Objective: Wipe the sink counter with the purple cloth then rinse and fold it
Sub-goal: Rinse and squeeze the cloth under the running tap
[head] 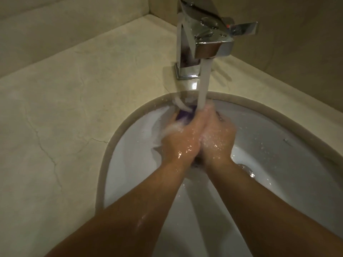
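Note:
Both my hands are pressed together inside the white sink basin (133, 164), under a stream of water (204, 84) that falls from the chrome faucet (202, 36). My left hand (180, 140) and my right hand (217, 138) grip the bunched purple cloth (182, 116) between them. Only a small purple part of it shows past my left fingers; the rest is hidden by my hands. Both hands are wet, with water splashing over them.
A beige marble counter (65, 108) surrounds the basin, wide on the left and narrow on the right. Walls close off the back and the right side. The faucet lever (243, 28) points right. The drain (246, 169) lies right of my right wrist.

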`<move>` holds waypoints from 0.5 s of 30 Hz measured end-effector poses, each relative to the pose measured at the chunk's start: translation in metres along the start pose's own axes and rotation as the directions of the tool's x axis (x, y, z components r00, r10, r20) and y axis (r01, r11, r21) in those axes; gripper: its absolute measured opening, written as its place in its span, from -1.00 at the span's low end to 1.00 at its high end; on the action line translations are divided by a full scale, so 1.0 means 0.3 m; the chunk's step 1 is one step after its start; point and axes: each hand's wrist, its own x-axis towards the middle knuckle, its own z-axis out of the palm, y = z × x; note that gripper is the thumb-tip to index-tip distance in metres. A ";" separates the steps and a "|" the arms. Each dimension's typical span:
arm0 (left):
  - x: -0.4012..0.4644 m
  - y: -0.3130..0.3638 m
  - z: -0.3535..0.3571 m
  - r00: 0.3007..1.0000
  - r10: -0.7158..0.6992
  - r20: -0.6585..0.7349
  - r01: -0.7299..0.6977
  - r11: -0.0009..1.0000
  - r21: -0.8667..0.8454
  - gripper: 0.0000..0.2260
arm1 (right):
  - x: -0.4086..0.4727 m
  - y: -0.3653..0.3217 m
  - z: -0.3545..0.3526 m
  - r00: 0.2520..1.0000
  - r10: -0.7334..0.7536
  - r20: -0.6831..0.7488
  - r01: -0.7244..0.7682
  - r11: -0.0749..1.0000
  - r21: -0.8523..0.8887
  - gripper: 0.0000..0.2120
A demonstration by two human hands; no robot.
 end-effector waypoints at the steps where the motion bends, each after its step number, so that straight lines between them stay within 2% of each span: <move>1: 0.004 -0.004 -0.003 0.999 0.005 -0.033 -0.004 1.000 0.012 -0.68 | -0.004 -0.002 0.005 1.000 0.006 -0.029 -0.006 1.000 0.007 -0.68; 2: 0.009 -0.005 -0.006 0.998 0.020 -0.061 -0.017 0.999 0.047 -0.63 | -0.003 -0.002 0.012 0.999 0.012 -0.047 -0.012 1.000 0.011 -0.67; 6: 0.028 0.015 -0.024 0.989 0.020 -0.144 0.004 0.986 0.166 -0.74 | -0.002 0.011 0.029 0.999 -0.011 -0.037 0.013 0.999 0.051 -0.66; 10: 0.030 0.031 -0.030 0.989 -0.015 -0.150 0.046 0.977 0.209 -0.79 | 0.013 0.016 0.020 0.998 -0.065 -0.016 0.064 0.996 -0.063 -0.58; 13: 0.016 0.041 -0.022 0.997 -0.054 -0.062 0.066 0.978 0.197 -0.78 | 0.022 0.013 -0.003 1.000 0.006 -0.004 -0.006 0.999 0.031 -0.62; 15: 0.008 0.061 -0.022 0.985 -0.159 0.059 0.147 0.973 0.176 -0.65 | 0.027 0.012 -0.033 0.994 0.102 0.041 -0.108 0.982 0.158 -0.75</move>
